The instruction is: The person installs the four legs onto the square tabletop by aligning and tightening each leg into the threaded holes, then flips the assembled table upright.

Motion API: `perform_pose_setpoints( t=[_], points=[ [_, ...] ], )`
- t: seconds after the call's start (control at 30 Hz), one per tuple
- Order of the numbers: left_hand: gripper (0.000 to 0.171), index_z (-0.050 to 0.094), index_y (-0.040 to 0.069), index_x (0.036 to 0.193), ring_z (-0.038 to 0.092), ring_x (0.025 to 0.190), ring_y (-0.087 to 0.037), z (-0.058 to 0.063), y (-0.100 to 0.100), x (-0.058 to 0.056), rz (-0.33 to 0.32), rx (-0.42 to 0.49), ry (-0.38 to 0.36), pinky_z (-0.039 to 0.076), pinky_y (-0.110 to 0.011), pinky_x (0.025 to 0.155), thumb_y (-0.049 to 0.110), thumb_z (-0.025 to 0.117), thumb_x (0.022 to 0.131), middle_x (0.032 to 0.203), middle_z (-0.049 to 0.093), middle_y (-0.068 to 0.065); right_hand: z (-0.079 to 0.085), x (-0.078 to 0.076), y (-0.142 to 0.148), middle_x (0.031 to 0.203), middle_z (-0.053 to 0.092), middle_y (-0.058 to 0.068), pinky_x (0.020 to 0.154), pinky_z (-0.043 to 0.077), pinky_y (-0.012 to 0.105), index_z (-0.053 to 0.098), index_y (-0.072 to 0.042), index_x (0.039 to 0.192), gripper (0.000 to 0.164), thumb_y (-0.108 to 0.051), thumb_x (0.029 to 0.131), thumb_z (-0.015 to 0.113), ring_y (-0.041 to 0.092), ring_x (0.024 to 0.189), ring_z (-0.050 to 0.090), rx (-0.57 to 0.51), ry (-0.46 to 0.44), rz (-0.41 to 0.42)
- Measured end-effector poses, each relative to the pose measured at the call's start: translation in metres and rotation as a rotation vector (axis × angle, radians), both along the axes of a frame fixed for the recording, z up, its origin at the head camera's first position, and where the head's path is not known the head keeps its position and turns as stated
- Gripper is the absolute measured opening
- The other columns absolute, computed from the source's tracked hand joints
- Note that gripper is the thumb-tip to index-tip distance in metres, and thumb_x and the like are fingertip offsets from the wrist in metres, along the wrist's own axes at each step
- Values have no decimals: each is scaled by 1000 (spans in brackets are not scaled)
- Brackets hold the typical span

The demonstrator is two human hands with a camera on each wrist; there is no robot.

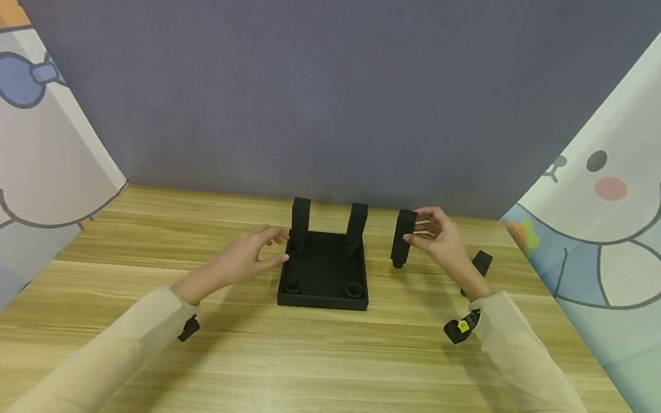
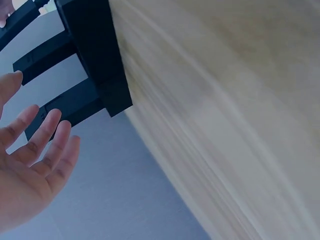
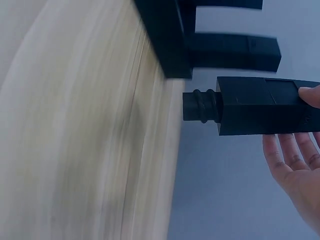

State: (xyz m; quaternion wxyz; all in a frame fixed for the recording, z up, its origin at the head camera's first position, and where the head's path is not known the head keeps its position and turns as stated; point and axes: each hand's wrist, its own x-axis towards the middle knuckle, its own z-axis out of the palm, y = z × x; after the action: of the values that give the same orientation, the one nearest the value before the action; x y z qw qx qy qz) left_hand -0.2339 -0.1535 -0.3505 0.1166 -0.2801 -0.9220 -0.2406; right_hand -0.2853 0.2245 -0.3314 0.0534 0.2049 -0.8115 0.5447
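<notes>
A black square tray-like base (image 1: 324, 275) lies on the table with two black square legs, the left one (image 1: 300, 220) and the right one (image 1: 356, 225), standing at its far corners. Round sockets show at both near corners, such as the socket (image 1: 353, 290). My right hand (image 1: 442, 242) pinches another black leg (image 1: 403, 236) between thumb and fingers, right of the base. That leg is held upright above the table, its threaded end (image 3: 202, 106) pointing down. Beside the base's left edge hovers my left hand (image 1: 243, 256), fingers loosely bent; whether the fingertips touch is unclear.
Behind my right wrist, one more black piece (image 1: 481, 262) is on the table, partly hidden. A grey panel (image 1: 341, 89) rises along the table's far edge, and printed cloths (image 1: 619, 212) flank both sides. Wood-grain tabletop (image 1: 315, 376) extends in front of the base.
</notes>
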Motion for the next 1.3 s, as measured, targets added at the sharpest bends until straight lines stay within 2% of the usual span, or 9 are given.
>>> perform_pose_setpoints(
  t=[0.3, 0.47, 0.6, 0.77, 1.0, 1.3],
  points=[
    [38, 55, 5, 117, 58, 96, -28, 9, 5, -16, 32, 102, 109, 49, -39, 83, 23, 65, 86, 108, 60, -12, 6, 10, -22, 107, 51, 4, 73, 52, 22, 45, -4, 118, 47, -8, 79, 71, 16, 95, 56, -44, -31, 74],
    [40, 54, 5, 120, 57, 101, -28, 16, 8, -22, 71, 136, 110, 48, -41, 85, 23, 65, 86, 112, 59, -11, 8, 15, -34, 107, 53, 2, 74, 53, 24, 46, -5, 117, 46, -6, 78, 71, 15, 94, 57, -65, -39, 112],
    [41, 53, 6, 120, 56, 102, -28, 21, 11, -28, 101, 149, 97, 48, -42, 85, 25, 65, 86, 113, 58, -11, 8, 19, -44, 107, 53, 2, 74, 53, 26, 46, -5, 116, 46, -4, 78, 71, 19, 95, 57, -97, -43, 148],
    [41, 53, 5, 120, 54, 104, -28, 25, 13, -36, 102, 169, 89, 46, -40, 88, 25, 65, 86, 115, 56, -13, 6, 22, -56, 105, 52, 1, 74, 53, 26, 45, -2, 117, 47, 0, 77, 70, 21, 95, 57, -131, -51, 189],
    [42, 51, 7, 121, 52, 106, -28, 25, 15, -48, 115, 191, 53, 45, -43, 89, 27, 64, 86, 116, 55, -12, 2, 27, -71, 109, 50, 1, 75, 53, 25, 46, -3, 119, 48, 1, 77, 69, 16, 95, 56, -144, -92, 218],
    [48, 47, 9, 127, 50, 114, -32, 27, 18, -59, 102, 235, -65, 43, -46, 94, 30, 62, 87, 124, 51, -16, -2, 34, -92, 104, 50, -1, 75, 51, 25, 45, -2, 116, 44, 3, 78, 67, 17, 90, 56, -168, -84, 297]
  ],
)
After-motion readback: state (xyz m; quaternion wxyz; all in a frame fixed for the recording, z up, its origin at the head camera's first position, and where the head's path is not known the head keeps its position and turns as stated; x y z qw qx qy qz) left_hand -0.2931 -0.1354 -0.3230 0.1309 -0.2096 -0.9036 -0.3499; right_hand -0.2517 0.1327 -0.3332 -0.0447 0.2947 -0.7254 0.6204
